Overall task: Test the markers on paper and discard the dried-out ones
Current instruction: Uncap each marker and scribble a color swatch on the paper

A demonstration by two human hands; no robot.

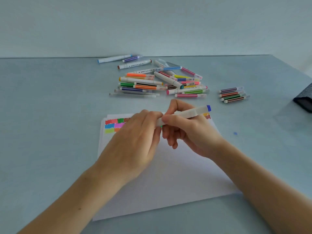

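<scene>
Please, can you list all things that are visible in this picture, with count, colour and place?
table: one, pale blue-grey, under everything.
paper: white, a few stacked sheets, centre, colour swatches along top.
marker pile: many, mixed colours, behind paper.
small marker group: four, dark colours, right of pile.
dark case: one, right edge.
held marker: one, white, blue end cap.
left hand: grips marker's lower end.
right hand: holds marker's barrel.

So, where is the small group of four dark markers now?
In the head view, the four dark markers lie side by side on the table, right of the big marker pile and left of the dark case.
</scene>
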